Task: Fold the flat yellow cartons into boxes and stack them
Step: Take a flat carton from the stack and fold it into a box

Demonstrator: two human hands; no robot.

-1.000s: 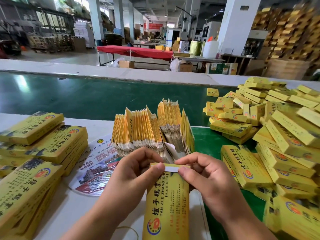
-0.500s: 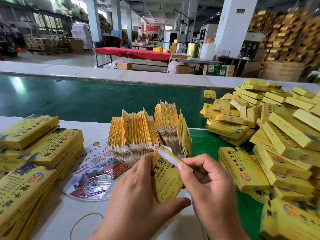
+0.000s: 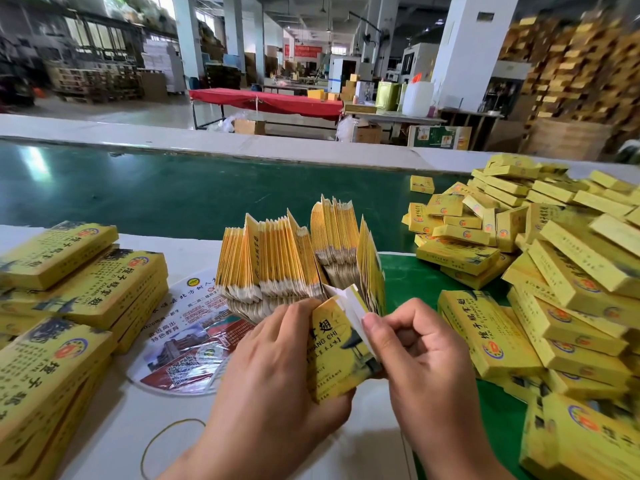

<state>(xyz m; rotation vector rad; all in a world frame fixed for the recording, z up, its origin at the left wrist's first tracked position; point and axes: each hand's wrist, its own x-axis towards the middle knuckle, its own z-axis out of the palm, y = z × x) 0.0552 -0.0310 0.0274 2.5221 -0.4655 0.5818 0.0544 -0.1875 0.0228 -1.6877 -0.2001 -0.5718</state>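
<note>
My left hand (image 3: 273,372) grips a yellow carton (image 3: 334,344) from its left side, holding it upright in front of me. My right hand (image 3: 419,355) pinches the carton's white end flap at its top right edge. Just behind the carton stands a fanned bundle of flat yellow cartons (image 3: 298,261) on edge. Folded yellow boxes lie in a loose pile (image 3: 540,265) on the right and in flat stacks (image 3: 79,289) on the left.
A round printed plastic fan (image 3: 187,341) lies on the white table (image 3: 114,434) under the bundle. A rubber band (image 3: 166,441) lies near the front. A green conveyor belt (image 3: 173,192) runs behind, and a green mat (image 3: 412,282) lies under the right pile.
The carton went from lying flat and lengthwise towards me to standing tilted in my left hand. My right hand shifted to the white end flap and is bending it.
</note>
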